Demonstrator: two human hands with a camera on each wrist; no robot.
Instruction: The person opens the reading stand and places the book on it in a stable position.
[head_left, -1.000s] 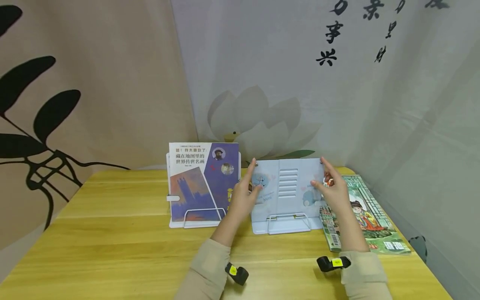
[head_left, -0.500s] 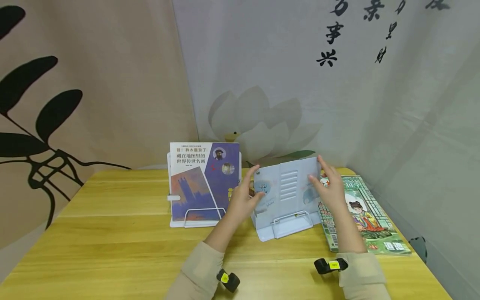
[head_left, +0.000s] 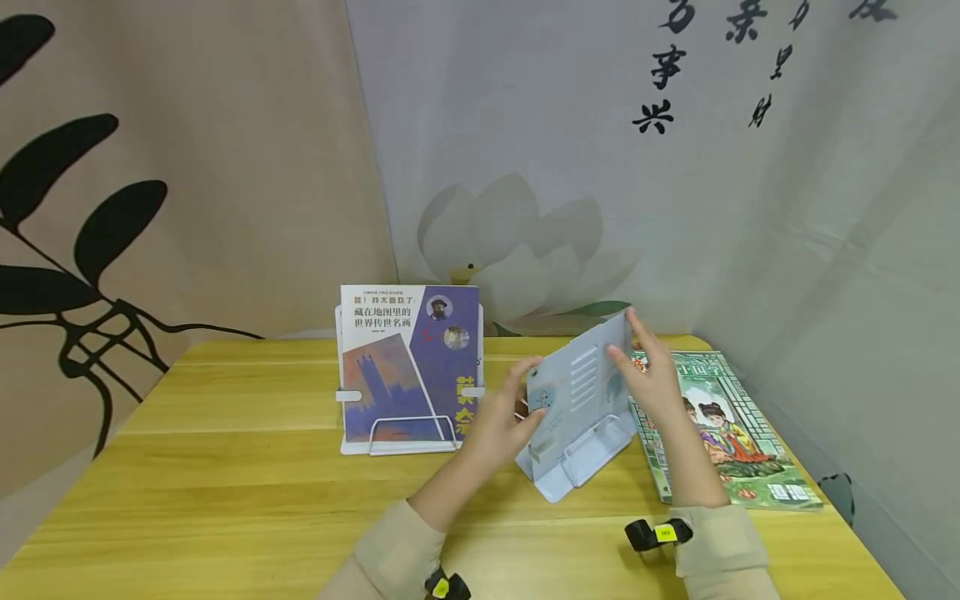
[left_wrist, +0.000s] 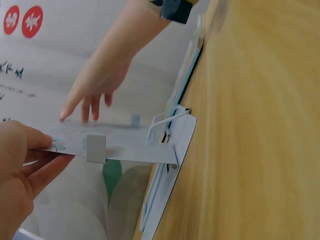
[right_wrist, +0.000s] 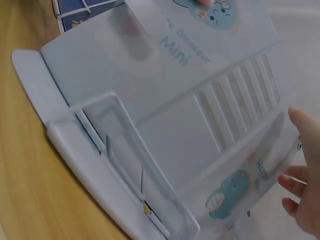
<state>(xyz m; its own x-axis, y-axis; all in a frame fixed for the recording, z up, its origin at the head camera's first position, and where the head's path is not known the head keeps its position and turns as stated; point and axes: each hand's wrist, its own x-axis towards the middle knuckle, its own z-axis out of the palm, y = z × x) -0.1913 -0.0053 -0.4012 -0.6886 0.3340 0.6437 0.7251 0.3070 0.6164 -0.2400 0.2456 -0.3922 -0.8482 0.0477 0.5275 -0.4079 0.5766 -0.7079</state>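
Note:
A pale blue book stand (head_left: 568, 421) with printed cartoon figures, a slotted back and a wire page holder is turned at an angle on the table, its front facing right. My left hand (head_left: 497, 423) pinches its left edge, thumb on the front and fingers behind. At the far right edge is my right hand (head_left: 657, 385), thumb on the front and index finger at the top corner. The right wrist view shows that thumb (right_wrist: 300, 120) at the panel and the other fingers past the edge. A white page clip (left_wrist: 96, 148) stands out in the left wrist view.
To the left, a purple and white book (head_left: 408, 367) stands upright on a white book stand (head_left: 356, 448), held by clips and wire. At the right lies a green illustrated magazine (head_left: 738, 433), partly behind my right forearm. A printed curtain (head_left: 510, 125) hangs behind the wooden table (head_left: 247, 467).
The pale blue stand has turned, its left side swinging toward me and its front now facing right. Both hands have moved with it. The right page clip on the purple book is now uncovered.

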